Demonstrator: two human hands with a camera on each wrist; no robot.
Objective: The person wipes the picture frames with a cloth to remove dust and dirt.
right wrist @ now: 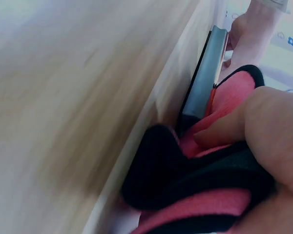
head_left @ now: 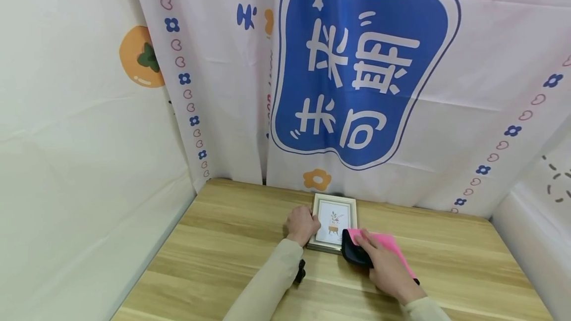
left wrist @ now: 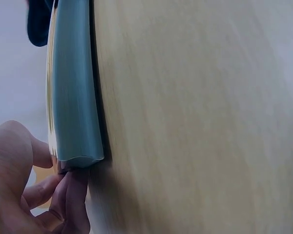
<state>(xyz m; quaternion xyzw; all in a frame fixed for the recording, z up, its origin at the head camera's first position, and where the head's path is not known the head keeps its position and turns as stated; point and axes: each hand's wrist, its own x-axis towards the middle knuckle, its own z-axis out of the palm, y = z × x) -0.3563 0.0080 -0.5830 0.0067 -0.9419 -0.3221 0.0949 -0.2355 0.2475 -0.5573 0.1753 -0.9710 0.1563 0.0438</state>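
Note:
A picture frame with a pale border lies face up near the back of the wooden table, showing a print of a plant in an orange pot. My left hand grips its left side; in the left wrist view, thumb and fingers pinch the end of the frame's pale blue-grey edge. A pink cloth with black edging is bunched under my right hand, overlapping the frame's lower right corner. The right wrist view shows the cloth's folds held between thumb and fingers, against the frame's near edge.
The wooden table meets a hanging white curtain with a blue printed panel just behind the frame. White cloth walls stand on the left and right. A black strap piece sits at the left wrist.

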